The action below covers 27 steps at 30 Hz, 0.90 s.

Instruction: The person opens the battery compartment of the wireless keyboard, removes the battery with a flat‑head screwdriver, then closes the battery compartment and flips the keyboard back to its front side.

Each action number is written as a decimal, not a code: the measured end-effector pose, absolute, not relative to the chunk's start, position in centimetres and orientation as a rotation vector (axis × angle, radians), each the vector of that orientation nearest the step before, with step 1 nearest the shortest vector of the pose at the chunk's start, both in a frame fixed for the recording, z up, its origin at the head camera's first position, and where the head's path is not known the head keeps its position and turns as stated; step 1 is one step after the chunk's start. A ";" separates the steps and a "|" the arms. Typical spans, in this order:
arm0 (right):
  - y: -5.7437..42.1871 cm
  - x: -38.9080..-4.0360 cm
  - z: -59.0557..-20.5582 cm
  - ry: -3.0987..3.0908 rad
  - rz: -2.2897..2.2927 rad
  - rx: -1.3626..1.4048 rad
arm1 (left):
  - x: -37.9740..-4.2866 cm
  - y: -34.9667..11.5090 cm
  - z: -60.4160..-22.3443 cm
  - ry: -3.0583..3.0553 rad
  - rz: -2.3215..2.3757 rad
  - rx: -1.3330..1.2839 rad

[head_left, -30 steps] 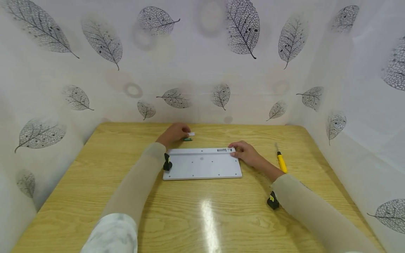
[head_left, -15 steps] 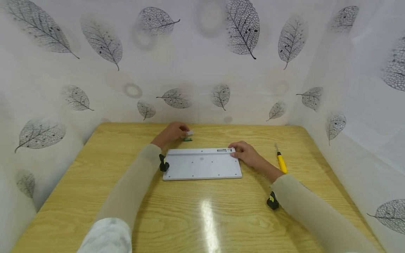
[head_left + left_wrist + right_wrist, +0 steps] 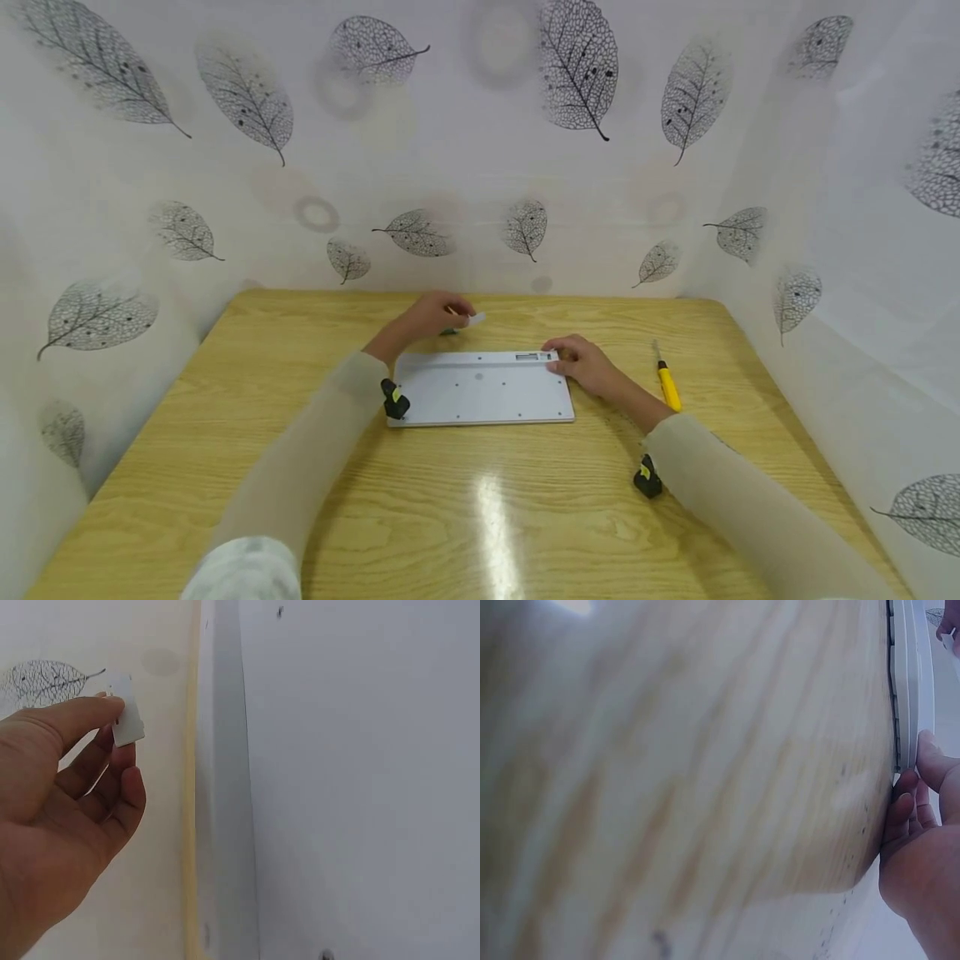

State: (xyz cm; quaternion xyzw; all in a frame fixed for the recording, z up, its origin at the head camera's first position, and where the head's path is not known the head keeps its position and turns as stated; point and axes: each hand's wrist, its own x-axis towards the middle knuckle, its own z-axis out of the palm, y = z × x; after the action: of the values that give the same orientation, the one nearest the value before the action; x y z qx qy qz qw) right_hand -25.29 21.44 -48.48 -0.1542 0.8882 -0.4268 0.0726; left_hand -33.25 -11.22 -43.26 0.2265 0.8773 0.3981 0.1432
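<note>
A white keyboard (image 3: 480,396) lies upside down on the table, its small battery compartment (image 3: 527,357) uncovered at the far right corner. My left hand (image 3: 438,316) is raised past the keyboard's far edge and pinches a small white battery cover (image 3: 126,712) between thumb and fingers. Just under that hand a green battery (image 3: 450,331) lies on the table, partly hidden. At the keyboard's right end my right hand (image 3: 587,365) grips the corner, thumb on top and fingers beneath, as the right wrist view shows.
A screwdriver with a yellow handle (image 3: 668,388) lies right of the keyboard. The wooden table (image 3: 480,508) ends at a white leaf-patterned curtain (image 3: 465,167) behind and at both sides.
My left hand drew slightly left, then moved right with the battery cover, which now tilts upward. My right hand and the keyboard have stayed in place.
</note>
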 end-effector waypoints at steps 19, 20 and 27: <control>21.2 -25.0 -48.3 2.657 -1.311 -0.398 | -31.3 -5.5 -44.2 2.420 1.109 0.821; 21.2 -25.0 -48.3 2.658 -1.308 -0.397 | -31.2 -5.2 -44.2 2.417 1.104 0.825; 21.2 -25.1 -48.3 2.670 -1.286 -0.402 | -30.6 -3.3 -44.1 2.380 1.051 0.805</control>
State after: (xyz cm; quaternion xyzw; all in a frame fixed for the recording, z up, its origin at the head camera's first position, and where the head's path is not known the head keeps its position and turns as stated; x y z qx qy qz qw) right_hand -25.08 21.15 -48.31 -0.1341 0.8902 -0.4289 0.0755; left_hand -30.60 -3.29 -44.13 0.2892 0.8549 0.3775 0.2073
